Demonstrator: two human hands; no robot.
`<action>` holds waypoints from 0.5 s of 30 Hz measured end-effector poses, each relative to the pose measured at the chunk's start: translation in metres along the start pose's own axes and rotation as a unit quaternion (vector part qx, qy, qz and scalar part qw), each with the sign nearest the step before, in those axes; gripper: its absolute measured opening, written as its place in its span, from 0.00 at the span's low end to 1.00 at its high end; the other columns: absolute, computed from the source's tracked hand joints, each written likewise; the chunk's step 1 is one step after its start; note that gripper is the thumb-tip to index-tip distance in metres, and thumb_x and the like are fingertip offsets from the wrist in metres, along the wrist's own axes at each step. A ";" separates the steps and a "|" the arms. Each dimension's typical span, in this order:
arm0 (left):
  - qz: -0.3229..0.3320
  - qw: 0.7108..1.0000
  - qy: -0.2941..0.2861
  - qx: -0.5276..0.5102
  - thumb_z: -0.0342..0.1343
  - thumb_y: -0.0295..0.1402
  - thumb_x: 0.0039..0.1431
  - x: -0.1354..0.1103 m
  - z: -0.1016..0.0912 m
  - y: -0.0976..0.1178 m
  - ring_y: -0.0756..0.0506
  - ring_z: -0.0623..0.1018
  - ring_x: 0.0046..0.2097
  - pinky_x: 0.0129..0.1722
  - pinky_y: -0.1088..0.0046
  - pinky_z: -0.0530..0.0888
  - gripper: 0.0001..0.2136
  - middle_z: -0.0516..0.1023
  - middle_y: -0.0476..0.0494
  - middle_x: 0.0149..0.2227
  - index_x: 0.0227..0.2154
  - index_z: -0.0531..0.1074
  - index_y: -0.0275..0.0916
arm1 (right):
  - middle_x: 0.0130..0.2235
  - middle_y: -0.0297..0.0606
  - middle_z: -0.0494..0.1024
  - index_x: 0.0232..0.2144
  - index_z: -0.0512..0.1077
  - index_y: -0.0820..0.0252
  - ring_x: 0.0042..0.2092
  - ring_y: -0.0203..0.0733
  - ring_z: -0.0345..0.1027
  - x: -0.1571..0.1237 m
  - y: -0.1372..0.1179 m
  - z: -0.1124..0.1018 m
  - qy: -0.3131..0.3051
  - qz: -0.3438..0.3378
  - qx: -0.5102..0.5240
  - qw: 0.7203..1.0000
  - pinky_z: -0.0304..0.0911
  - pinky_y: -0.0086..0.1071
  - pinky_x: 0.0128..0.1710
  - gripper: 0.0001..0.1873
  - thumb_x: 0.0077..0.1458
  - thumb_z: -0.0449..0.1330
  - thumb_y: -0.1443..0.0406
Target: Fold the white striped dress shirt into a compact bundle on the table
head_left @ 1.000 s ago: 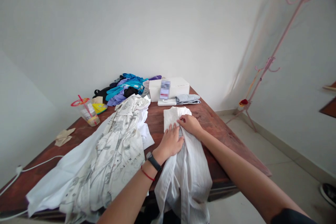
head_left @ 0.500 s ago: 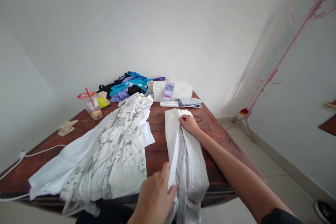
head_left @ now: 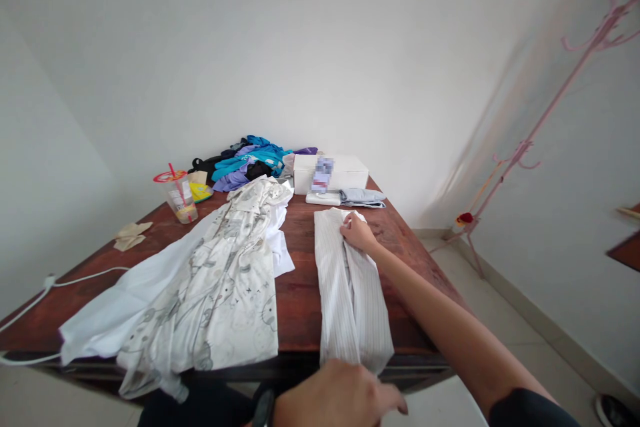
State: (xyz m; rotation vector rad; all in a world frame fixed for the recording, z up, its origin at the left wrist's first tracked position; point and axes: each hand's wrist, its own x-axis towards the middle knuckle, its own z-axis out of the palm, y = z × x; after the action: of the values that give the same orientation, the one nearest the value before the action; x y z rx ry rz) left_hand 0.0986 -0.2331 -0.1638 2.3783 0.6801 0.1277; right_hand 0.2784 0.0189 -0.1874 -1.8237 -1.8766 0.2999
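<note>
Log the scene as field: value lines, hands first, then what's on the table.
Right hand: fingertips on the far end of the long white pinstriped cloth garment; grip unclear
Left hand: blurred, at that garment's near end; grip unclear
Left of garment: rumpled white-and-grey printed garment, overlapping plain white cloth
Behind garment: white rectangular box, folded grey cloth
Back left: clear plastic cup
Surface: reddish-brown wooden table

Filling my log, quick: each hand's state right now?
Left hand: blurred, near the striped garment; grip can't be told.
Right hand: curled onto that garment; pinch can't be told.
</note>
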 end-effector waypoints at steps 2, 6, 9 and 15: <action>0.008 0.997 0.071 0.024 0.58 0.40 0.63 -0.001 -0.026 -0.005 0.42 0.80 0.49 0.51 0.69 0.73 0.18 0.81 0.45 0.49 0.55 0.73 0.49 | 0.37 0.41 0.80 0.50 0.68 0.60 0.38 0.48 0.72 -0.001 0.001 0.003 0.010 0.009 -0.010 1.000 0.56 0.32 0.34 0.17 0.58 0.55 0.65; 0.056 0.984 0.092 0.145 0.65 0.51 0.55 0.003 -0.040 -0.038 0.31 0.55 0.70 0.68 0.50 0.53 0.39 0.58 0.35 0.70 0.67 0.60 0.47 | 0.36 0.40 0.79 0.50 0.67 0.57 0.39 0.50 0.72 -0.005 0.002 0.009 0.017 -0.011 -0.037 0.999 0.55 0.33 0.34 0.18 0.57 0.53 0.66; 0.099 0.977 0.043 0.182 0.64 0.54 0.53 0.007 -0.027 -0.063 0.27 0.43 0.73 0.68 0.40 0.45 0.43 0.43 0.37 0.74 0.69 0.54 0.52 | 0.36 0.40 0.79 0.45 0.71 0.56 0.38 0.48 0.71 -0.002 0.004 0.011 0.007 -0.038 -0.038 0.999 0.54 0.34 0.35 0.14 0.58 0.53 0.68; 0.089 0.977 0.070 0.181 0.57 0.60 0.57 0.027 -0.007 -0.062 0.24 0.39 0.72 0.65 0.33 0.42 0.42 0.40 0.35 0.74 0.70 0.52 0.50 | 0.38 0.38 0.79 0.43 0.71 0.57 0.40 0.44 0.71 0.015 0.001 0.014 -0.031 -0.098 -0.017 0.995 0.55 0.32 0.37 0.10 0.62 0.52 0.68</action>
State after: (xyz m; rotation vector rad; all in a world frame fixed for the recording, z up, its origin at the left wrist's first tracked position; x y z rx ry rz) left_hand 0.0925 -0.1752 -0.1984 2.8028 0.5937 0.2690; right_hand 0.2731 0.0361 -0.1966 -1.6519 -2.0981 0.2588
